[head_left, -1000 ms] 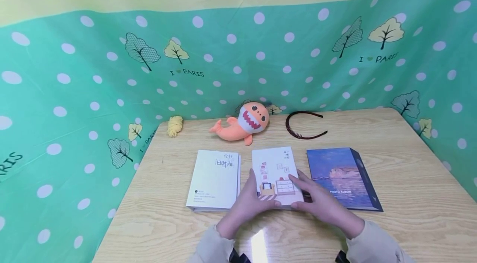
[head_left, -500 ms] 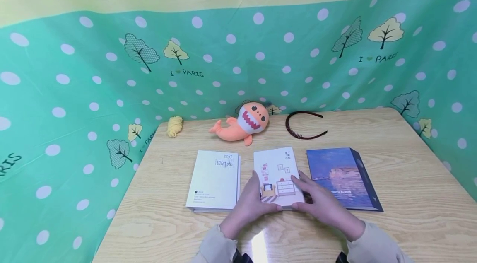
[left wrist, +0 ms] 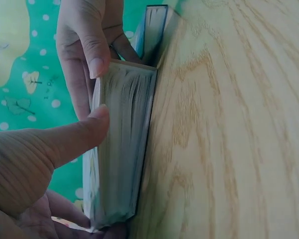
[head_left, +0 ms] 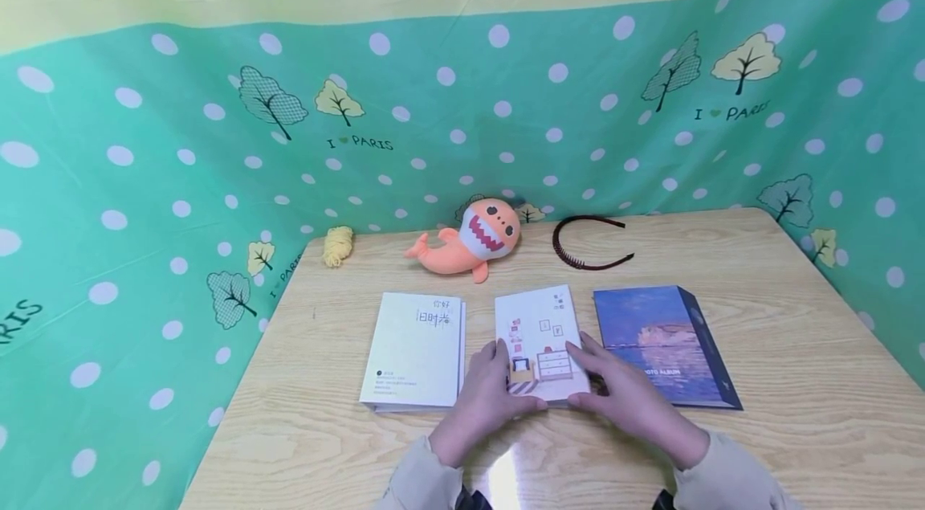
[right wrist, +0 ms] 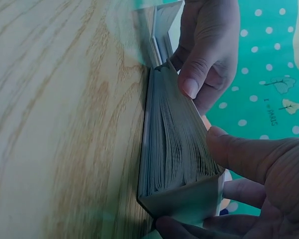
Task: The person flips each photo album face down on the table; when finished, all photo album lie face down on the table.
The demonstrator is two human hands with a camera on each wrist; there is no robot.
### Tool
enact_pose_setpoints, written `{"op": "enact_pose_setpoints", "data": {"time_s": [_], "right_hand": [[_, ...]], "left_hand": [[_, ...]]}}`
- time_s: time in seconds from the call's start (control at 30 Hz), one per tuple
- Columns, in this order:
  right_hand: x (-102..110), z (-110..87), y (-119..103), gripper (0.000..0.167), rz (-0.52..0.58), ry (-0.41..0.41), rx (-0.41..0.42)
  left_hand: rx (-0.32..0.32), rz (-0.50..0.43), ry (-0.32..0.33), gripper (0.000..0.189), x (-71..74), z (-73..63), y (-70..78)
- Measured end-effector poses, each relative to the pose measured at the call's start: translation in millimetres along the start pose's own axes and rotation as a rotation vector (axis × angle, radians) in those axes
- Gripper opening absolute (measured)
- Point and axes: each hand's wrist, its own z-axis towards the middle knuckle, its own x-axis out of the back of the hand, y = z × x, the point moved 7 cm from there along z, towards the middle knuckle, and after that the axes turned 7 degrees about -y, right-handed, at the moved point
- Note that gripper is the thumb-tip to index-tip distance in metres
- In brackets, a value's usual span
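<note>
A white photo album [head_left: 535,333] printed with a sofa and a chest of drawers lies on the table, with both hands around its near half. My left hand [head_left: 491,389] holds its left side, the thumb at the near edge. On the other side, my right hand [head_left: 617,381] grips the right side, its thumb also near that front edge. The wrist views show the album's thick stack of pages [right wrist: 176,134] between its covers. Left of it lies a cream album [head_left: 415,349]; to the right is a blue photo album [head_left: 661,337] with a seaside painting.
Behind the albums sit a yellow yarn bundle [head_left: 337,246], an orange shark plush [head_left: 470,241] and a dark toothed headband [head_left: 578,259]. A green dotted cloth [head_left: 405,165] hangs along the table's back and left side.
The white photo album has shifted slightly to the right, and my left hand has moved right with it. My right hand has barely moved. The other objects stay where they were.
</note>
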Motion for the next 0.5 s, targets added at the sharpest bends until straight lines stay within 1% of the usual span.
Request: {"op": "enact_pose_setpoints", "data": {"time_s": [0.13, 0.37, 0.5], "right_hand": [[-2, 0.0, -3, 0.075, -0.018, 0.017, 0.013], [-3, -2.8, -11, 0.069, -0.042, 0.040, 0.036], [-3, -3.7, -16, 0.065, -0.068, 0.032, 0.054]], "left_hand": [[0.006, 0.058, 0.006, 0.114, 1.6, -2.5, 2.0], [0.042, 0.064, 0.012, 0.104, 1.9, -9.2, -0.3], [0.030, 0.110, 0.031, 0.092, 4.8, -14.2, -0.7]]}}
